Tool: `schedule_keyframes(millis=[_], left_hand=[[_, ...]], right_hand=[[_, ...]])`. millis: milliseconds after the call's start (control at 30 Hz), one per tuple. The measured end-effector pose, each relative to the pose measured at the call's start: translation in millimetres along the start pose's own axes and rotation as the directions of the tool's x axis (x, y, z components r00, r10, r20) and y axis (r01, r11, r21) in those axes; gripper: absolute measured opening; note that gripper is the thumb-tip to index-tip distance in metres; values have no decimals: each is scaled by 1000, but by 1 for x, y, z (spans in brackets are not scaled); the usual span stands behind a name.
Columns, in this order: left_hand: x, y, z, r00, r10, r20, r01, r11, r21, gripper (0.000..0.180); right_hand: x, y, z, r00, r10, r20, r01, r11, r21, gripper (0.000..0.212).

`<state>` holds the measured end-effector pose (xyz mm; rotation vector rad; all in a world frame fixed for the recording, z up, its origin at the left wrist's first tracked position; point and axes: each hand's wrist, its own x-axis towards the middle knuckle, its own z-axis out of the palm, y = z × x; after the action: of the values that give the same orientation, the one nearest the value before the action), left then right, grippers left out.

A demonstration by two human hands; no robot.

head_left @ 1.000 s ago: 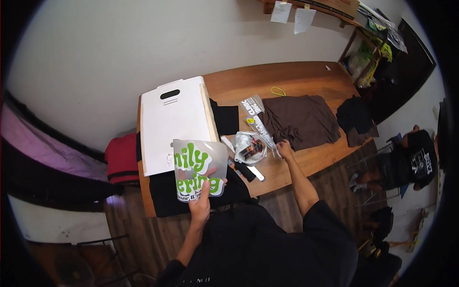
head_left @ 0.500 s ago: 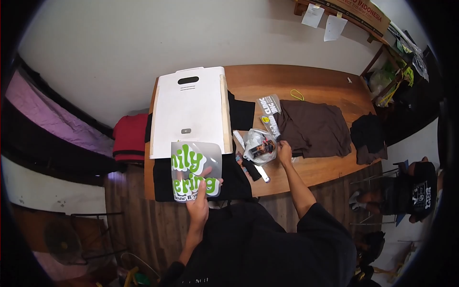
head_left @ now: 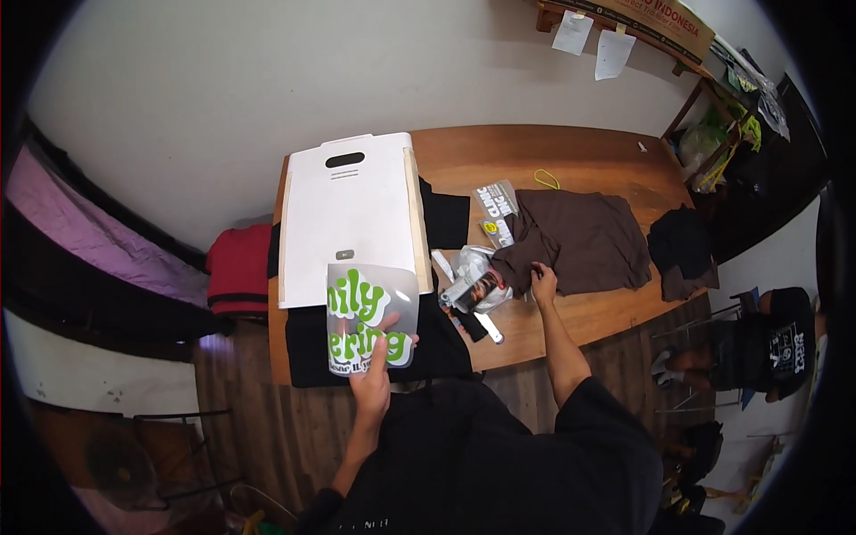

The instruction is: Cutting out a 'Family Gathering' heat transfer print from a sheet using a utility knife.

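Two hands work best apart: left hand [head_left: 373,379] pinching the transfer sheet [head_left: 371,317] flat, right hand [head_left: 542,283] gripping the brown shirt [head_left: 584,239] hem loosely.

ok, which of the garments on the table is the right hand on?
The brown shirt: the right hand touches its near-left edge. The black garment at the table's right end and the black shirt under the white board lie untouched.

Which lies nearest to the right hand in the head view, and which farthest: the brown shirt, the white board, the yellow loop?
From the right hand:
1. Brown shirt, at its fingertips.
2. Yellow loop, beyond the shirt toward the wall.
3. White board, far over on the left.
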<state>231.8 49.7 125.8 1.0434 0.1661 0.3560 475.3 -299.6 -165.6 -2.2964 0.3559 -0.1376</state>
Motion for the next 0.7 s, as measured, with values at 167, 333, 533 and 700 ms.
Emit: schedule_keyframes(millis=[167, 333, 533, 700], left_hand=[[3, 5, -1, 999, -33, -14, 33, 999, -1, 63], [9, 3, -5, 999, -27, 18, 27, 1000, 0, 63], [9, 4, -7, 999, -46, 19, 46, 998, 43, 63], [11, -3, -4, 997, -81, -6, 81, 996, 21, 62]], right_hand=[[9, -18, -9, 806, 340, -484, -337, 937, 96, 37], [-1, -13, 4, 995, 51, 88, -55, 998, 45, 23], [1, -1, 16, 653, 222, -724, -272, 961, 49, 23], [-3, -5, 18, 956, -252, -149, 274, 950, 150, 18]])
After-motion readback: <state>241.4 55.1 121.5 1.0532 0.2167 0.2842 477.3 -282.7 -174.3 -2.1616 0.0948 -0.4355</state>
